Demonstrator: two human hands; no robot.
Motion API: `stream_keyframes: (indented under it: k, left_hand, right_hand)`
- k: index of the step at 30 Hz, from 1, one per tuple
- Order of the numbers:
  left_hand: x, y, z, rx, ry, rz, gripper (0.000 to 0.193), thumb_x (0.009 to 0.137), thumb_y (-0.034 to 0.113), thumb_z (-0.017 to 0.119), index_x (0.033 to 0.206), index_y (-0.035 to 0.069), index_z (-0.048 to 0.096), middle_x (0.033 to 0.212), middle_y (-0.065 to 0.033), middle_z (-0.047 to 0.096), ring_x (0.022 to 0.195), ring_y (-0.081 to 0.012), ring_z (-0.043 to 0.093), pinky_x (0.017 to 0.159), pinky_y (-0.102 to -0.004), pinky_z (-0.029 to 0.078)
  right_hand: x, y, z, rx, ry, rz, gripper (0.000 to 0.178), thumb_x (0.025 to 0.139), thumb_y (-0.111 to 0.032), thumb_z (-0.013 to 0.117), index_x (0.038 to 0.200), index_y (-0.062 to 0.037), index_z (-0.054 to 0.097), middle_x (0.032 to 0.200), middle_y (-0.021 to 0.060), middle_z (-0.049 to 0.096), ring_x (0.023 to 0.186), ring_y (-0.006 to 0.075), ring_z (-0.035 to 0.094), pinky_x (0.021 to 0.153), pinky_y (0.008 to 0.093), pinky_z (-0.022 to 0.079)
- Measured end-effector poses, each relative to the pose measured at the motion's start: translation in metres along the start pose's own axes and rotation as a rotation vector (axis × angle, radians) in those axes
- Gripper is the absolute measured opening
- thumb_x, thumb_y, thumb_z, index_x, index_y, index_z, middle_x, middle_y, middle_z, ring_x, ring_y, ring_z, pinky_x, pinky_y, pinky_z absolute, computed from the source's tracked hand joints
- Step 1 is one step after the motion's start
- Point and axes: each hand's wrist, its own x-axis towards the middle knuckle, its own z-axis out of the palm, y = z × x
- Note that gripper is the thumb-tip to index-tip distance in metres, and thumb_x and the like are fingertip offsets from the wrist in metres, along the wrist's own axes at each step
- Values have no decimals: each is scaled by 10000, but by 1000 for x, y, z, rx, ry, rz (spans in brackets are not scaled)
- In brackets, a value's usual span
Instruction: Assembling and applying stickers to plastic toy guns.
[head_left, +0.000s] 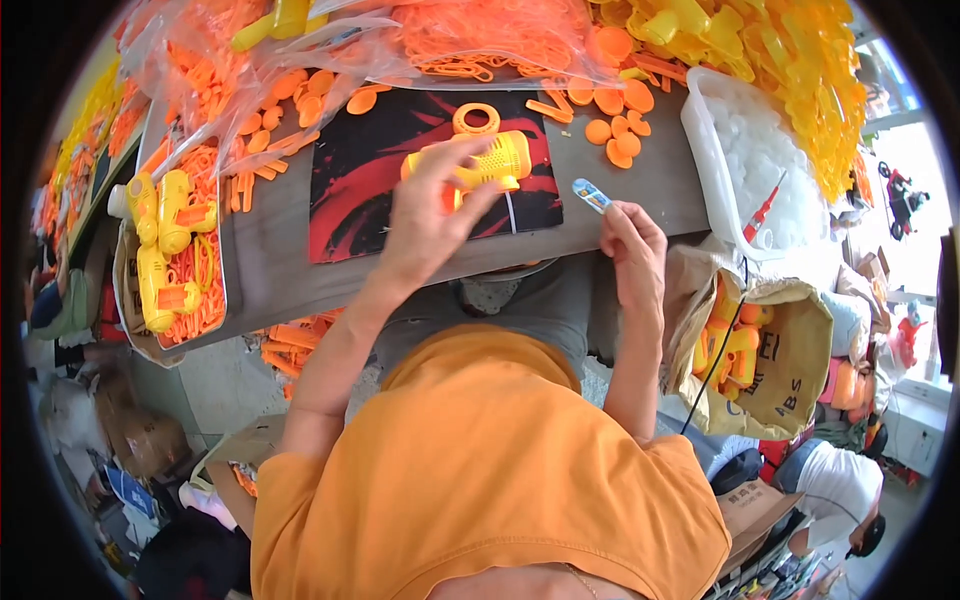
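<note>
Fingers [453, 157] of both hands are raised over a gray table [265, 275]. At far left, yellow toys [172, 210] lie with orange parts [205, 258] in an open box [223, 285]. Near the middle, the left hand [422, 218] curves thumb and fingers around a yellow plastic toy [512, 155] at the black-and-red mat [345, 180]; whether they grip it cannot be told. Beside the mat, the right hand [635, 240] pinches a small blue-and-white label [589, 193] between thumb and fingers. Farther right stand a white tub [701, 150] and an open paper sack [775, 402].
</note>
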Motion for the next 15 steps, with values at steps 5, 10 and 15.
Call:
stream_keyframes:
  k: [5,10,15]
  left_hand:
    - [11,3,25,-450,-87,-260,419,856,143,702,1242,33,581,1018,-69,646,878,-101,605,695,-235,510]
    - [11,4,16,-84,134,-71,274,835,32,686,1107,39,657,858,-51,671,785,-112,634,694,-246,504]
    - [9,-10,11,339,354,185,172,782,44,731,952,41,699,800,-62,691,708,-192,638,687,-297,476]
  right_hand:
    - [13,-12,49,286,-210,202,93,921,-131,621,903,-40,621,713,-25,528,598,46,457,522,196,371]
    - [16,-17,78,-35,-155,50,93,872,-104,666,821,-33,633,725,-35,523,597,43,416,522,203,330]
    - [7,-17,108,-540,20,-670,109,805,-22,705,796,-5,599,762,-13,502,598,43,400,537,203,328]
